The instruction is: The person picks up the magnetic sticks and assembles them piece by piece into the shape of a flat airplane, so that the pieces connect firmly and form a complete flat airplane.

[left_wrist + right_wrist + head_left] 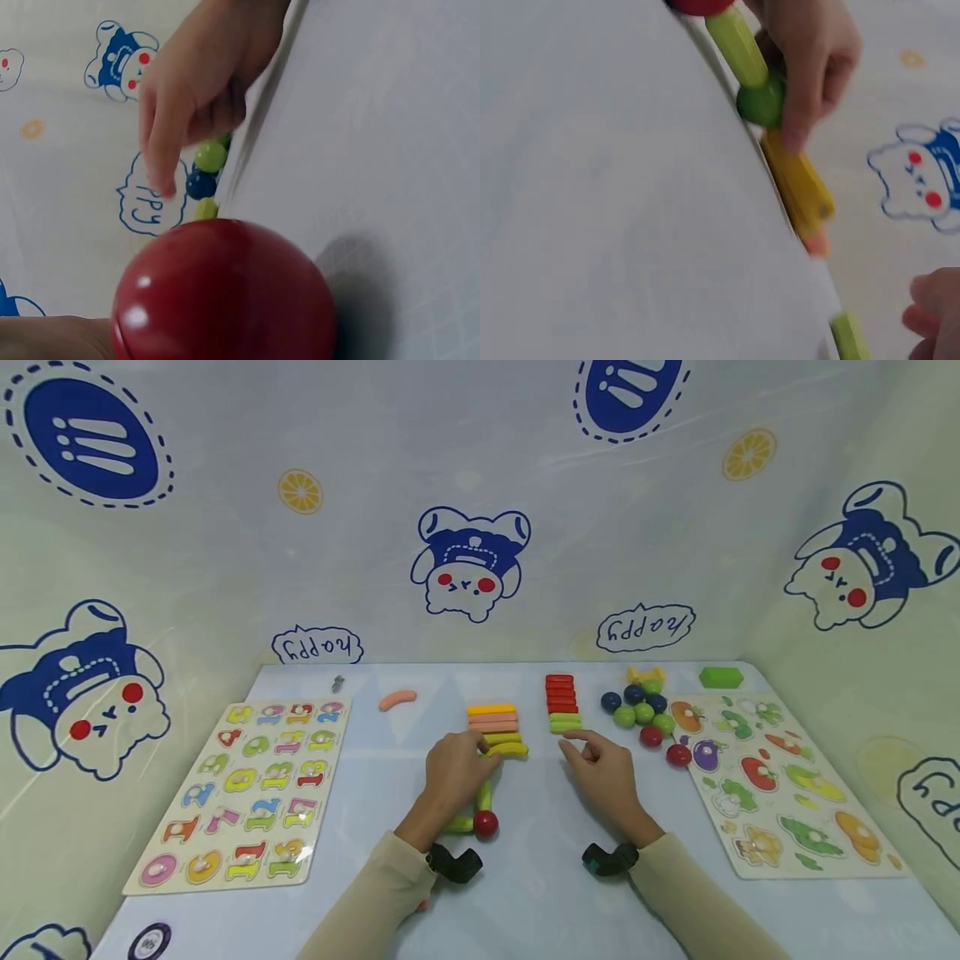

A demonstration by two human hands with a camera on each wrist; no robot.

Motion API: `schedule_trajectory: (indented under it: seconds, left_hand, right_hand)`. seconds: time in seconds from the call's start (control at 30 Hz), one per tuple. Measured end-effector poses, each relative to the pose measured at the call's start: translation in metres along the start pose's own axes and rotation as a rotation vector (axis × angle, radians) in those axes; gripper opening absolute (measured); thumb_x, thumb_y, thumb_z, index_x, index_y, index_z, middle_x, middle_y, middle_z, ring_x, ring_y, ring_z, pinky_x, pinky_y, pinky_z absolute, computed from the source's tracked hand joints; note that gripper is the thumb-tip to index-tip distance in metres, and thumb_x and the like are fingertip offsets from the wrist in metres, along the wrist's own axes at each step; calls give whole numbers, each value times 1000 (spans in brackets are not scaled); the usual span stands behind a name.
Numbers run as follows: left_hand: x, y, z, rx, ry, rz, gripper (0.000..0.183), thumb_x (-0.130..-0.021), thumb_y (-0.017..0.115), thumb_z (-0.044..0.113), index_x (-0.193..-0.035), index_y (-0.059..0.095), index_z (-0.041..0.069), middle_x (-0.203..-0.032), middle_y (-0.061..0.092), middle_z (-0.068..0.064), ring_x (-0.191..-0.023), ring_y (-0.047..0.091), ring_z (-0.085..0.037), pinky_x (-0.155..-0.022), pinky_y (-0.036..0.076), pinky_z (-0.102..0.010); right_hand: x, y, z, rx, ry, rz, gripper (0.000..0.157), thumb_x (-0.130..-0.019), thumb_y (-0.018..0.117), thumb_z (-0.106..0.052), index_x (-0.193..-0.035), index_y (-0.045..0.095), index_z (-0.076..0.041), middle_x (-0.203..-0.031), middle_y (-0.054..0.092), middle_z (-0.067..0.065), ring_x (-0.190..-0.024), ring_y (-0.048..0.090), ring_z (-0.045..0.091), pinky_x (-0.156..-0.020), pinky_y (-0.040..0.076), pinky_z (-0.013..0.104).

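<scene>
My left hand [459,777] reaches over the table left of centre, thumb and forefinger pinching the near end of a yellow curved stick [512,749]. Just beyond it lie a straight yellow stick [504,737], pink sticks [492,722] and an orange one [491,710]. A green ball [757,106] sits beside that hand in the right wrist view, at one end of a light green stick [733,43]. Nearer me, a red ball [486,824] meets this stick and another green stick [459,824]. My right hand [603,777], fingers loosely bent and holding nothing, hovers below stacked green sticks [565,722].
Red sticks [560,689] are lined up beyond the green ones. Blue balls [634,694], green balls [643,713] and red balls [651,736] cluster right, beside a vegetable puzzle board [817,852]. A number puzzle board [255,760] lies left. A pink curved stick [397,699] lies farther back.
</scene>
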State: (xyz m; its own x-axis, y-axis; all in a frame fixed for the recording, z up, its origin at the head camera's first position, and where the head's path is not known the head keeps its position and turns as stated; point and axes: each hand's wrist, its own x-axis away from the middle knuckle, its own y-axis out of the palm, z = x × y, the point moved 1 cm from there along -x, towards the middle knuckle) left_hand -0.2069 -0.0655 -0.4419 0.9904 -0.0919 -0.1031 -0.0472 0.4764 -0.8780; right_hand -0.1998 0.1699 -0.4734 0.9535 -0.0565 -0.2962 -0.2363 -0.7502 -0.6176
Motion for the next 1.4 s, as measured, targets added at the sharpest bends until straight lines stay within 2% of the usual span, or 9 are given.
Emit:
schedule_trajectory:
  seconds: [0.13,0.33,0.47,0.6,0.77,0.87,1.2,1.33,1.4]
  left_hand:
    - [0,1,0,4,-8,-3,32,-80,70,42,-91,73,12,-56,52,6,-49,46,-12,-47,38,-26]
    - [-1,0,-1,21,-5,-6,31,-80,71,41,-90,72,12,-55,51,5,-50,47,-12,-47,38,-26]
    - [-1,0,-4,21,7,18,29,-79,71,40,-88,72,12,-55,51,6,-49,46,-12,-46,37,-26]
    - [-2,0,-5,26,12,19,29,-79,71,40,-87,72,12,-56,52,6,-49,46,-11,-46,37,-26]
    - [-1,0,-4,25,10,19,29,-79,72,39,-87,72,11,-57,52,7,-50,46,-12,-47,37,-26]
    - [-1,0,-3,25,13,28,29,-79,72,39,-87,72,11,-58,53,7,-50,46,-12,-47,38,-26]
    - [-1,2,-7,25,18,35,29,-78,72,40,-86,72,11,-60,54,7,-50,46,-11,-47,37,-26]
    - [-1,2,-6,30,24,31,30,-78,71,40,-86,72,11,-59,54,7,-49,46,-11,-47,37,-26]
    - [-2,1,-5,35,23,33,29,-78,71,40,-85,72,11,-59,53,7,-49,46,-11,-47,38,-26]
  right_hand:
    - [8,-28,13,56,22,100,39,-86,57,-54,-110,68,-26,-56,45,0,-52,43,18,-46,33,28]
    - [20,-72,41,195,54,334,27,-89,60,-40,-106,70,-21,-56,45,-1,-51,41,15,-44,27,25]
    - [25,-86,48,258,67,394,31,-89,60,-37,-108,70,-14,-57,46,-1,-53,40,16,-45,27,24]
    - [26,-92,46,344,129,371,40,-89,59,-40,-116,66,-11,-53,44,2,-49,40,20,-44,27,29]
    - [28,-98,48,410,311,225,58,-89,56,-49,-130,56,-8,-55,45,5,-52,42,23,-46,29,32]
    - [29,-100,48,408,355,168,63,-88,55,-51,-132,53,-5,-57,46,6,-53,42,23,-47,29,33]
    - [29,-95,45,378,336,181,59,-87,58,-49,-130,55,-8,-56,46,6,-53,42,23,-47,29,32]
    - [31,-78,36,316,215,195,51,-86,61,-49,-124,61,-15,-55,45,3,-52,42,21,-46,30,30]
    - [33,-65,29,275,165,143,48,-84,63,-49,-121,63,-18,-55,45,1,-51,42,19,-44,30,28]
